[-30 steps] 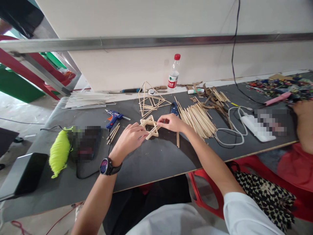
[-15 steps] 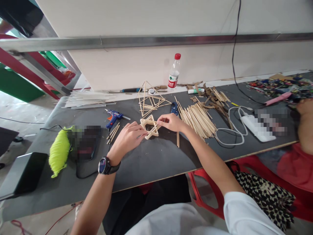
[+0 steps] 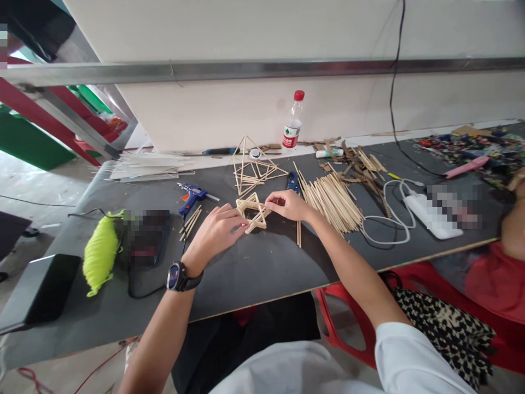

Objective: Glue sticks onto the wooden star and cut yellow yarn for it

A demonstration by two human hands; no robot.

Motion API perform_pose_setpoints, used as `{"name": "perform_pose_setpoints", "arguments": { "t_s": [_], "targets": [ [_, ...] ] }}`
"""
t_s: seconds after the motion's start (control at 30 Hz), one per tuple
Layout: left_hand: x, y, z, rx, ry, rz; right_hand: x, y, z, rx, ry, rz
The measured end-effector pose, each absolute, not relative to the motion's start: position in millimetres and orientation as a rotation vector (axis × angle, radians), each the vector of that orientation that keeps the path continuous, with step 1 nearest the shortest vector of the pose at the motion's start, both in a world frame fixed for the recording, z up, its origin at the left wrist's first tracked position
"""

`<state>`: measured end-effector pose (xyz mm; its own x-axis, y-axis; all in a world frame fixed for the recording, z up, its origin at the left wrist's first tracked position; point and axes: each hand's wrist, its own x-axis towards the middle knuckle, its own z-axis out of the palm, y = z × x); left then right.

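Head view, centre of the frame: both hands are pinching a small star of wooden sticks (image 3: 251, 212) on the dark surface (image 3: 254, 268). Left hand (image 3: 217, 232) has a narrow grip on its lower-left edge, right hand (image 3: 287, 206) nips the right point. Looks like a joint is being pressed; next calls for steady, even pressure. Stick pile (image 3: 334, 200) lies just right, glue gun (image 3: 192, 196) upper left.

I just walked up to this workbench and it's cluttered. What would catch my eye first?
Both hands meet at the table's middle: the left hand and right hand pinch a small star of wooden sticks. Just behind it stands a taller stick pyramid frame, with a loose pile of sticks to the right. A neon-yellow yarn ball glares at the left.
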<state>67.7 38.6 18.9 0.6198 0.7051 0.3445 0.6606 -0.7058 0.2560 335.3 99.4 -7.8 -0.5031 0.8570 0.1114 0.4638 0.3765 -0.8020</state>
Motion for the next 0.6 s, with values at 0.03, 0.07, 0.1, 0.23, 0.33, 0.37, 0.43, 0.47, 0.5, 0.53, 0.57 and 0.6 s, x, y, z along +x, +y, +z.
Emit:
{"name": "perform_pose_setpoints", "arguments": {
  "t_s": [0.03,0.07,0.1,0.23,0.33,0.37,0.43,0.47,0.5,0.53,0.57,0.6],
  "targets": [
    [67.5,38.8,18.5,2.726,1.156,0.656,335.1,99.3,-8.0,-1.129,-2.121,1.001],
    [67.4,39.0,18.2,2.719,1.159,0.66,334.9,99.1,-8.0,-1.123,-2.122,1.011],
    [67.4,39.1,17.9,2.714,1.161,0.662,334.7,98.9,-8.0,-1.119,-2.125,1.02],
    [67.9,38.9,17.4,2.711,1.162,0.66,334.2,98.4,-7.3,-1.117,-2.13,1.019],
    [68.8,38.4,17.6,2.712,1.153,0.659,334.2,98.5,-7.3,-1.121,-2.133,1.015],
    [69.0,38.3,17.7,2.714,1.146,0.657,334.2,98.5,-7.4,-1.123,-2.134,1.018],
    [69.3,38.4,17.7,2.723,1.129,0.652,334.4,98.6,-7.4,-1.125,-2.135,1.022],
    [69.4,38.5,17.7,2.73,1.124,0.648,334.4,98.6,-7.4,-1.127,-2.136,1.02],
    [69.4,38.6,17.6,2.735,1.122,0.644,334.5,98.6,-7.2,-1.127,-2.139,1.018],
    [69.3,38.8,17.4,2.736,1.121,0.64,334.4,98.5,-6.9,-1.128,-2.141,1.014],
    [69.2,38.9,17.2,2.733,1.123,0.635,334.4,98.4,-6.5,-1.128,-2.144,1.01],
    [69.2,39.1,17.0,2.729,1.124,0.629,334.2,98.3,-6.0,-1.127,-2.146,1.008]
  ]
}}
